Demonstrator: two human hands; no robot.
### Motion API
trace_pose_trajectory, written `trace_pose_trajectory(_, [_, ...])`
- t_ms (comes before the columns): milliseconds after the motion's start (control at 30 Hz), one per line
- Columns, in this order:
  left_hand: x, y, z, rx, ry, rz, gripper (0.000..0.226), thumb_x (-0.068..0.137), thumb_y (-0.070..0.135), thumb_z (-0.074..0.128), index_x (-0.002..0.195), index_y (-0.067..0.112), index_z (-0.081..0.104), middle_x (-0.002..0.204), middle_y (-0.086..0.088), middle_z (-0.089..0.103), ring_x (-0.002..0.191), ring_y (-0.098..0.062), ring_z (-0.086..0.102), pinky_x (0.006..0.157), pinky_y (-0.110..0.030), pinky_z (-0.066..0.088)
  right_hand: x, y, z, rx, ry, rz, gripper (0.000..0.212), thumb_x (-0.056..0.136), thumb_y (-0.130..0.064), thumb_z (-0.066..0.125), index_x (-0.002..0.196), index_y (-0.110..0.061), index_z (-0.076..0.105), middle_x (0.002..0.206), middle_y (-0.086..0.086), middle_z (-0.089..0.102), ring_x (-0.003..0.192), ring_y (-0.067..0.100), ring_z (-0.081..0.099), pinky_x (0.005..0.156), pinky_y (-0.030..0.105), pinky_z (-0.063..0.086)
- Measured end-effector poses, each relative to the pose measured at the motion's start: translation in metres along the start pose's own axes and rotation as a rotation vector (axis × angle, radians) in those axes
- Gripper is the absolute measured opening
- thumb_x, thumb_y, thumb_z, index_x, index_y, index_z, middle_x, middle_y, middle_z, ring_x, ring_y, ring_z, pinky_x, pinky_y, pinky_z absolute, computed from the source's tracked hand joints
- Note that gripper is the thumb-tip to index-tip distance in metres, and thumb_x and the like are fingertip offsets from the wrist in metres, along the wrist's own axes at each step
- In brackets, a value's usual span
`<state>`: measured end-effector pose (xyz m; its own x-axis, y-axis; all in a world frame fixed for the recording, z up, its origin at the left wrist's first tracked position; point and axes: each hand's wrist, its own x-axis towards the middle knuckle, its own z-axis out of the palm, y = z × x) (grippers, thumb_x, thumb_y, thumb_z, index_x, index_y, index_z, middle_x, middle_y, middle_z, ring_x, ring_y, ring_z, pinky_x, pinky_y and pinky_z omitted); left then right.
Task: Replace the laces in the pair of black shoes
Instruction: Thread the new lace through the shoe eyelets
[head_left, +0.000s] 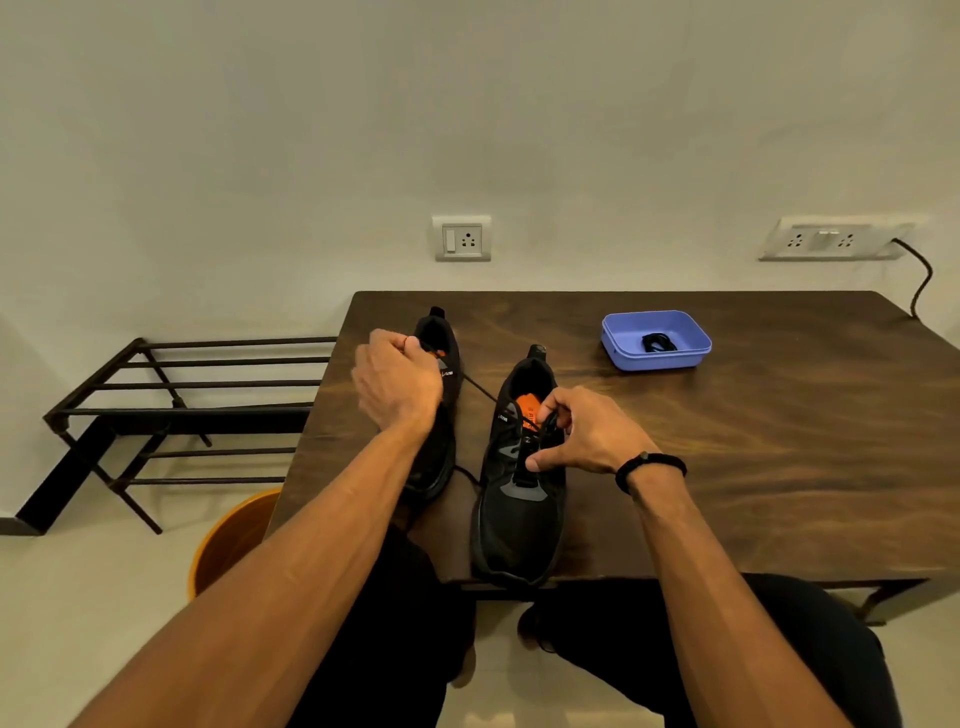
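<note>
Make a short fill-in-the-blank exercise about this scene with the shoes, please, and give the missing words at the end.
1. The tray holding the coiled black lace is ____ in colour.
2. Both black shoes stand on the ____ table.
3. The fingers of the right hand pinch the lace of the shoe that is ____ to the person.
4. A black band is worn on the ____ wrist.

Missing words: blue; wooden; nearer; right

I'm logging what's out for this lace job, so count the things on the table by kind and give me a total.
Black shoes: 2, the left shoe and the right shoe
Purple trays: 1, the tray
Coiled black laces in the tray: 1, the spare lace
Total: 4, on the wooden table
</note>
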<state>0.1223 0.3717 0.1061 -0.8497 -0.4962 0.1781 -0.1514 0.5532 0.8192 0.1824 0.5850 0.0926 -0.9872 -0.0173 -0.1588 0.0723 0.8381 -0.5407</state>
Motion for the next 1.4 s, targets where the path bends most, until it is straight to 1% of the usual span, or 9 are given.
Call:
trace_pose_trajectory(133, [-0.004,-0.009,0.001,0.254,-0.277,0.326,0.045,0.094,0.032,0.069,0.136,0.033,0.052,0.142,-0.008,0.044,0.136,-0.031,0.037,0.109,-0.051,0.039,0.000,-0.004,0.000,0.003,-0.010,-0.007,0.057,0.060,-0.040,0.099,0.103,-0.032,0.062,0.103,-0.006,0.057,0.090,0.011,0.054,0.070,0.028,0.042])
trace_pose_trajectory(300, [-0.024,-0.003,0.022,0.420,-0.695,0.512,0.012,0.090,0.040,0.074,0.101,0.034,0.075,0.123,-0.004,0.059,0.125,-0.029,0.044,0.101,-0.048,0.047,-0.001,-0.002,0.001,-0.004,0.014,-0.001,0.059,0.059,-0.041,0.099,0.105,-0.032,0.062,0.102,-0.008,0.056,0.087,0.008,0.053,0.066,0.026,0.040])
trace_pose_trajectory(500, [-0.017,-0.002,0.013,0.406,-0.567,0.402,0.019,0.092,0.026,0.072,0.074,0.029,0.069,0.098,0.004,0.070,0.113,-0.021,0.053,0.099,-0.051,0.048,-0.002,-0.002,0.000,-0.039,0.027,-0.005,0.060,0.061,-0.042,0.098,0.107,-0.030,0.062,0.105,-0.009,0.056,0.097,0.013,0.054,0.073,0.028,0.041])
trace_pose_trajectory(667, [-0.022,-0.006,0.002,0.442,-0.498,0.433,0.007,0.094,0.031,0.070,0.096,0.025,0.068,0.112,-0.001,0.066,0.118,-0.028,0.053,0.097,-0.052,0.050,-0.002,-0.007,-0.004,-0.143,0.016,-0.032,0.060,0.061,-0.046,0.097,0.107,-0.030,0.062,0.111,-0.007,0.059,0.101,0.015,0.054,0.080,0.031,0.043])
trace_pose_trajectory(733, [-0.027,-0.005,0.006,0.485,-0.463,0.453,0.029,0.091,0.037,0.073,0.110,0.020,0.060,0.121,-0.006,0.059,0.119,-0.029,0.052,0.099,-0.051,0.050,0.000,-0.008,-0.009,-0.158,-0.002,-0.038,0.061,0.061,-0.045,0.097,0.108,-0.029,0.062,0.112,-0.006,0.059,0.101,0.016,0.055,0.079,0.031,0.044])
trace_pose_trajectory(833, [-0.029,-0.003,0.008,0.529,-0.688,0.245,0.044,0.085,0.055,0.075,0.106,0.017,0.069,0.112,-0.008,0.070,0.103,-0.027,0.066,0.091,-0.045,0.058,0.005,-0.004,-0.018,-0.166,-0.026,-0.041,0.061,0.060,-0.042,0.098,0.109,-0.029,0.063,0.114,-0.004,0.061,0.100,0.016,0.056,0.078,0.030,0.044])
trace_pose_trajectory(967, [-0.032,-0.006,0.006,0.450,-1.128,0.137,0.031,0.087,0.054,0.076,0.095,0.025,0.076,0.105,0.001,0.072,0.097,-0.015,0.066,0.073,-0.028,0.053,0.005,0.006,-0.020,-0.092,-0.068,-0.031,0.077,0.064,-0.038,0.097,0.130,-0.030,0.058,0.109,-0.004,0.062,0.095,0.014,0.060,0.080,0.030,0.049])
trace_pose_trajectory(1233, [-0.029,0.005,0.010,0.083,-1.014,0.140,0.010,0.091,0.018,0.077,0.094,0.015,0.068,0.083,-0.005,0.079,0.070,-0.011,0.071,0.078,-0.036,0.059,-0.003,0.013,-0.015,0.094,-0.058,0.005,0.091,0.065,-0.036,0.097,0.141,-0.032,0.047,0.100,0.000,0.066,0.087,0.014,0.066,0.088,0.042,0.058])
trace_pose_trajectory(1400, [-0.031,0.020,-0.002,-0.420,-1.001,-0.039,0.019,0.093,0.011,0.075,0.111,0.015,0.074,0.089,-0.012,0.078,0.065,-0.008,0.064,0.065,-0.024,0.055,-0.009,-0.012,-0.010,0.769,-0.066,0.107,0.055,0.085,-0.013,0.084,0.128,-0.011,0.049,0.108,0.021,0.074,0.091,0.024,0.072,0.086,0.044,0.060])
